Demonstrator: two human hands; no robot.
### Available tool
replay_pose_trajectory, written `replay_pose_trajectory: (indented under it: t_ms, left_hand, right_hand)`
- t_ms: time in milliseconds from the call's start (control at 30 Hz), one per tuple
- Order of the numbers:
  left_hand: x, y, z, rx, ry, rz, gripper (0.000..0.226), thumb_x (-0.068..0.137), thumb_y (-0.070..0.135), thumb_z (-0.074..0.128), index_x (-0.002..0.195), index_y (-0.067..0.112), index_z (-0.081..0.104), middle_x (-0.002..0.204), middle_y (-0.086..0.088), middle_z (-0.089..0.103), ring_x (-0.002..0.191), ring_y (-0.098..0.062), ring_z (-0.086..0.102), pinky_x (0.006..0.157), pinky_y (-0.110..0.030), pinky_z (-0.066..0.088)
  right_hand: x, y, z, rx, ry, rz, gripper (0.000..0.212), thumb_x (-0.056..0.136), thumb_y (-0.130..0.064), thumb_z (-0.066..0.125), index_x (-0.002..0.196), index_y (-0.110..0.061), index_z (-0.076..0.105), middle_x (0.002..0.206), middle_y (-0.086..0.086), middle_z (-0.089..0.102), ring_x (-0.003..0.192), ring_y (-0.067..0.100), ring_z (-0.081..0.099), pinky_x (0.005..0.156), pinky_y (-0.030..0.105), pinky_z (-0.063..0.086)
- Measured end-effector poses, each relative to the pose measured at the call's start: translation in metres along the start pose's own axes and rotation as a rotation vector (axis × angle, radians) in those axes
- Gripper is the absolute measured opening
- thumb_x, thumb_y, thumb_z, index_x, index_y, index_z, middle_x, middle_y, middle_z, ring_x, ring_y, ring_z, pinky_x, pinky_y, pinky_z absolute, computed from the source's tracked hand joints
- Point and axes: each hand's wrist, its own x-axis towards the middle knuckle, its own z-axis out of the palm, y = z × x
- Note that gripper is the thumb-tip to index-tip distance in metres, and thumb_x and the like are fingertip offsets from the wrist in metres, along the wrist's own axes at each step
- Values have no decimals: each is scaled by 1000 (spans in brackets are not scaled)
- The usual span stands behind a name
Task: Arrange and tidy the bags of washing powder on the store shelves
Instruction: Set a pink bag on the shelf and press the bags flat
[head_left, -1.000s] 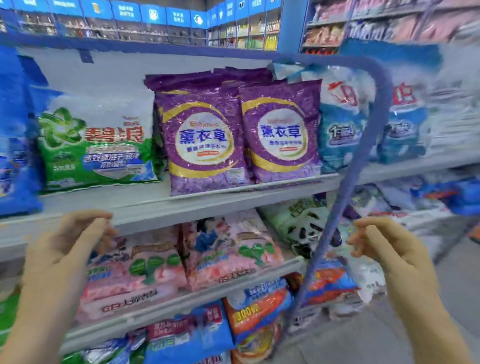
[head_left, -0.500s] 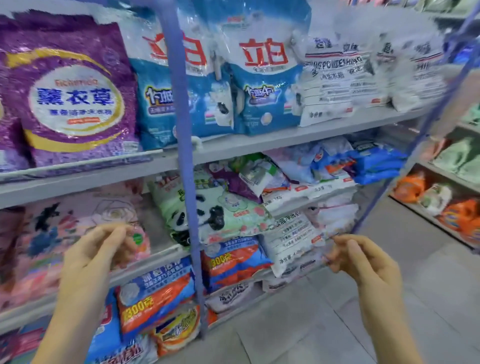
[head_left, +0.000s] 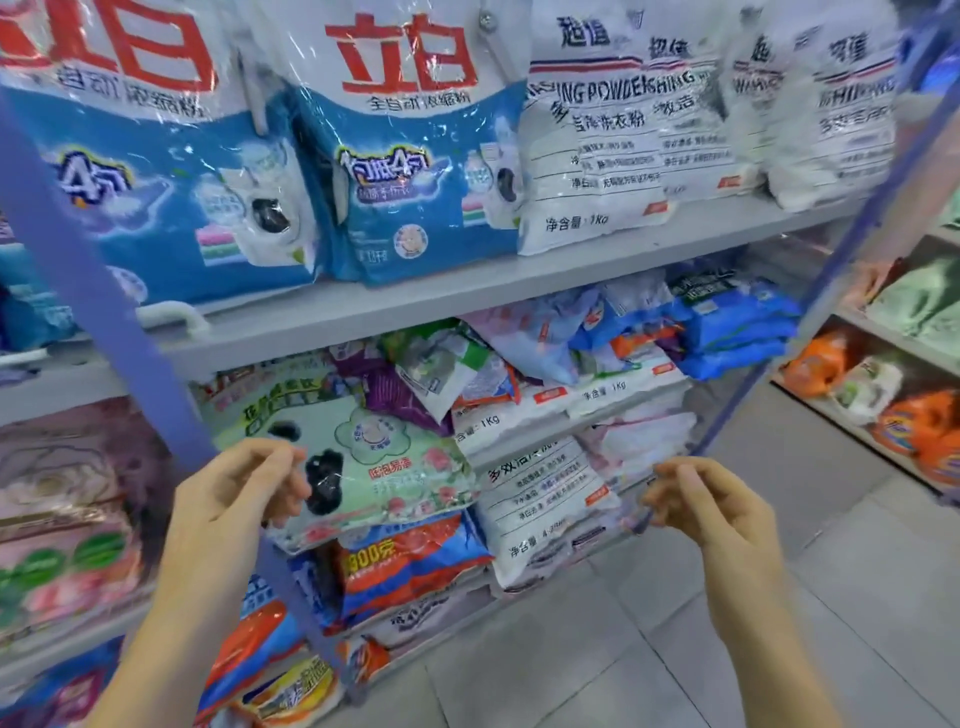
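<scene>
Blue-and-white washing powder bags stand upright on the upper shelf, with white bags to their right. One shelf down, a green bag with a panda print lies tilted at the front, beside a jumbled pile of mixed bags and stacked blue bags. My left hand hovers in front of the green bag's left edge, fingers loosely curled, holding nothing. My right hand hangs in front of a white bag, also with nothing in it.
A blue upright post crosses the shelves on the left, and another rises on the right. Pink bags lie at far left. Orange bags fill a neighbouring shelf unit. Another person's hand shows at the right. Grey floor tiles lie below.
The view has swung right along the shelves and moved closer; the purple bags have left the picture. Both hands keep the same raised, loosely curled pose.
</scene>
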Motion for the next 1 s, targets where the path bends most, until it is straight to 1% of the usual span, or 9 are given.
replay_pose_trajectory:
  t_ms: [100,167,233,367,467,533,733,900,1000]
  left_hand:
    - [12,-4,14,6,1,-26,34,94,13,51,70,27,70,62,1,64,57,-9,56,51,-15,45]
    - [20,-3,23,3,19,-37,34,93,13,52,69,28,71,61,2,63,56,-9,55,50,-14,44]
    - [26,-1,33,5,53,-44,35,93,11,52,68,28,71,59,3,63,54,-7,55,50,-13,45]
    - [30,0,60,21,188,-55,22,93,5,51,78,10,65,56,5,62,51,-2,53,49,-11,43]
    - [28,-3,84,15,282,-74,19,94,5,49,81,5,62,54,5,60,49,-3,49,47,-13,41]
    - [24,-6,99,28,347,-80,20,95,5,49,80,6,62,54,6,60,50,-3,49,48,-14,42]
    - [11,-9,134,108,489,-86,25,95,2,47,78,13,62,56,10,63,53,1,55,52,-8,44]
    - [-5,-20,139,117,553,-108,22,95,6,49,81,12,65,59,6,62,57,-7,55,57,-13,47]
    - [-14,-21,138,117,570,-115,18,94,7,50,84,8,65,59,3,61,57,-9,54,58,-13,48]
  right_hand:
    - [29,8,-3,-13,-33,11,59,66,-69,65,83,-13,68,67,4,64,59,14,56,58,20,50]
    - [51,12,-3,-14,-67,16,35,77,-52,60,80,-19,70,67,3,64,58,12,55,58,19,49]
    - [74,18,1,-29,-104,11,25,83,-36,54,77,-18,70,66,2,65,57,10,55,58,17,48]
    - [127,47,9,-135,-220,-6,17,94,-9,52,82,-13,64,66,-5,67,59,5,58,60,16,49]
    - [169,70,18,-278,-357,-78,9,92,-25,58,87,-21,63,76,-4,68,73,9,62,69,24,52]
    - [199,88,28,-423,-403,-139,8,92,-24,60,96,-18,63,88,1,68,83,16,63,75,34,53]
    - [262,131,86,-762,-620,-508,59,77,-44,63,115,1,56,111,20,60,105,37,55,78,38,48]
    - [275,157,105,-982,-690,-682,67,77,-55,48,120,-5,60,121,17,63,109,36,60,89,45,49]
    - [283,153,99,-958,-615,-789,48,84,-42,46,114,-11,67,107,13,70,92,30,69,75,38,54]
